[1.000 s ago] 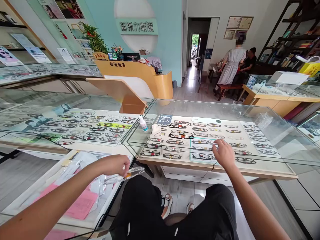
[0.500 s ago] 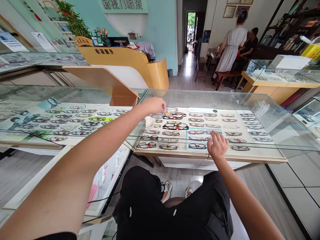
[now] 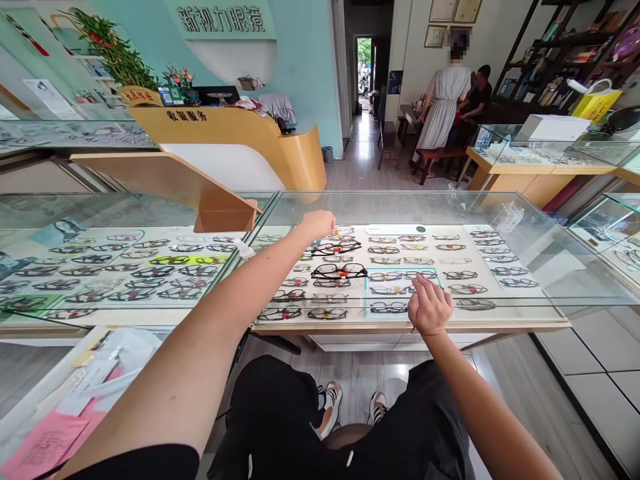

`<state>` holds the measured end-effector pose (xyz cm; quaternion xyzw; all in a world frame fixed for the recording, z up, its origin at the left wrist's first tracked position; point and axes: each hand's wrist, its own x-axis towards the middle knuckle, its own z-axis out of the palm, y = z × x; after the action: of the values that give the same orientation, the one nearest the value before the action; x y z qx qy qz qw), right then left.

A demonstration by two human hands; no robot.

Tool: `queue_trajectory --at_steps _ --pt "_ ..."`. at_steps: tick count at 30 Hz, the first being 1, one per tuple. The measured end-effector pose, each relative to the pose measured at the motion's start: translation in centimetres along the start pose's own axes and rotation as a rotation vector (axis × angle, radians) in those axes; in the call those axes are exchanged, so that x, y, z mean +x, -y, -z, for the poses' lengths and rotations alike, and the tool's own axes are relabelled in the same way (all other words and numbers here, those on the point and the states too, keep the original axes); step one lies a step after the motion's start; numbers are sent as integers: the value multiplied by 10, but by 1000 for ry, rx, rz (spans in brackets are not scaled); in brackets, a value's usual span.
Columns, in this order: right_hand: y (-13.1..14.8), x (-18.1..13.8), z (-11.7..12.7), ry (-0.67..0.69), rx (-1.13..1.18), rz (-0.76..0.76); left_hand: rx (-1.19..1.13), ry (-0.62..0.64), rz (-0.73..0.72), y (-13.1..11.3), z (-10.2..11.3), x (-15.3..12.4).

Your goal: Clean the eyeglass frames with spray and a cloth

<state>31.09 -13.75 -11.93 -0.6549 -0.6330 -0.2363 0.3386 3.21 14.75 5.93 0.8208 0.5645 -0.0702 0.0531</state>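
Observation:
My left hand (image 3: 320,225) reaches over the glass display case (image 3: 480,207) toward its far side. Its fingers are closed, seemingly pinching thin-framed eyeglasses (image 3: 345,231); the fingertips' contact is partly hidden. Just nearer to me are two black-framed eyeglasses, one pair (image 3: 336,247) behind the other pair (image 3: 339,271), both with red-orange tags and apparently on the glass top. At the case's front edge rests my right hand (image 3: 431,305), fingers loosely stretched forward and nothing visible in them. Under the glass, several rows of eyeglasses (image 3: 468,289) lie on a white surface.
A slanted wooden board (image 3: 165,177) stands on the left part of the counter. Papers and pink slips (image 3: 55,433) lie on a lower surface at left. Crumpled clear plastic (image 3: 510,217) is at right. Two people are at the back near a bench (image 3: 440,155).
The view has shifted, showing more of the left side. My left hand and the thin eyeglasses have moved slightly right over the case. My right hand's fingers have straightened a little.

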Motion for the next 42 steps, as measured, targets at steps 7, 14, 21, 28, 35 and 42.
queue_trajectory --at_steps 7,14,21,28,35,42 --pt "-1 -1 1 -26 -7 35 -5 -27 -2 -1 -5 4" --pt "0 3 6 -117 -51 92 -113 -133 -80 7 10 -62" --pt "-11 -5 3 -87 -92 75 -360 428 -341 44 19 -207" --pt "-25 -12 -2 -129 -63 102 -498 924 -200 118 -67 -264" --pt "-38 -17 -1 -102 -81 77 -508 945 169 238 -159 -279" --pt "-54 -24 -1 -104 -99 39 -390 492 265 328 -184 -248"
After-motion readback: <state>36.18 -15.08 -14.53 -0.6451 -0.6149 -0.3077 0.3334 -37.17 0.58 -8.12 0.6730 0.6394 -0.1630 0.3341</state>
